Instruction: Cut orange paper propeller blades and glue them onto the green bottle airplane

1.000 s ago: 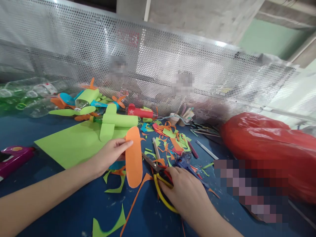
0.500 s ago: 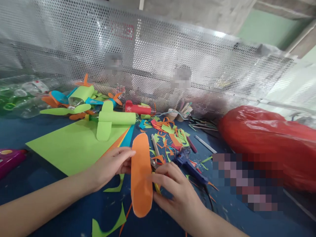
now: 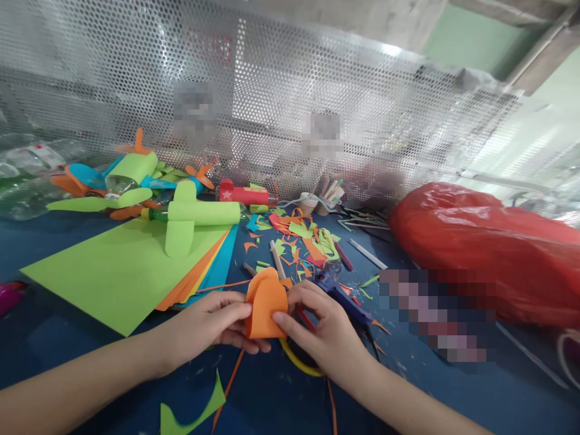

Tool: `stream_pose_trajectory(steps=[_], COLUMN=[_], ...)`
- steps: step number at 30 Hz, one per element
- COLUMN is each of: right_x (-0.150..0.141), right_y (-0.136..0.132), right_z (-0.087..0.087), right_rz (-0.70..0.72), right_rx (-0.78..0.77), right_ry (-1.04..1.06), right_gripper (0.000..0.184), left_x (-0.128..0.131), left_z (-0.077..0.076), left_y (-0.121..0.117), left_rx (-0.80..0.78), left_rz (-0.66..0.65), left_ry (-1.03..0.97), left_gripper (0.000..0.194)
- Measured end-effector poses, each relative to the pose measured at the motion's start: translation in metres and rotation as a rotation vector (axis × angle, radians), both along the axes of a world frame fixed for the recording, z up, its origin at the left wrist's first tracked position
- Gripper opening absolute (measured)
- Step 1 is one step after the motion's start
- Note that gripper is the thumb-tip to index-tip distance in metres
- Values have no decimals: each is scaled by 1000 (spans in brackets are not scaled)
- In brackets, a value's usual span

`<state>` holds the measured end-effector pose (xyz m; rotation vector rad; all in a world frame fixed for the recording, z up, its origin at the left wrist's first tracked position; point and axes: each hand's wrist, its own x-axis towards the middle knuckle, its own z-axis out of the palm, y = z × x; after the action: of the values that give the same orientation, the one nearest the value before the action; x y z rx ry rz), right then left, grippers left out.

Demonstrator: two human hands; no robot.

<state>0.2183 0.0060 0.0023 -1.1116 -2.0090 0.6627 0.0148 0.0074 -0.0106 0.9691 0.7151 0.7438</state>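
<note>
Both my hands hold an orange paper piece (image 3: 265, 302) folded over on itself, just above the blue table (image 3: 90, 356). My left hand (image 3: 211, 326) pinches its left edge, thumb on top and fingers beneath. My right hand (image 3: 324, 329) pinches its right edge with fingers curled. Yellow-handled scissors (image 3: 296, 356) lie on the table under my right hand. A blue glue gun (image 3: 342, 296) lies just beyond that hand.
A stack of green, orange and blue paper sheets (image 3: 122, 272) lies to the left, with a green paper plane (image 3: 193, 217) and other paper craft behind. Coloured scraps (image 3: 303, 238) litter the middle. A red plastic bag (image 3: 480, 248) fills the right. A perforated metal screen (image 3: 272, 103) stands behind.
The long orange strip has been folded in half. My right hand left the scissors and took hold of the strip's right edge. Both hands moved closer together.
</note>
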Motion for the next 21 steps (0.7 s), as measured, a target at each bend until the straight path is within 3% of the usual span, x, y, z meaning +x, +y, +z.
stream_pose_trajectory(steps=[3, 9, 12, 15, 19, 21], right_x=[0, 4, 4, 3, 3, 4], right_y=[-1, -4, 0, 4, 7, 7], right_z=[0, 3, 1, -1, -2, -2], right_rz=[30, 86, 39, 34, -59, -66], right_rx=[1, 27, -81, -281, -332, -345], right_ry=[80, 165, 262, 422, 489, 568], right_gripper=[4, 13, 9, 11, 5, 14], left_x=[0, -4, -6, -7, -8, -7], left_z=[-2, 1, 5, 7, 5, 5], left_y=[1, 10, 13, 13, 12, 13], left_rx=[1, 56, 52, 69, 86, 96], left_rz=[6, 172, 231, 251, 278, 305], left_ry=[23, 65, 34, 14, 59, 77], left_gripper=[21, 19, 34, 44, 30, 21])
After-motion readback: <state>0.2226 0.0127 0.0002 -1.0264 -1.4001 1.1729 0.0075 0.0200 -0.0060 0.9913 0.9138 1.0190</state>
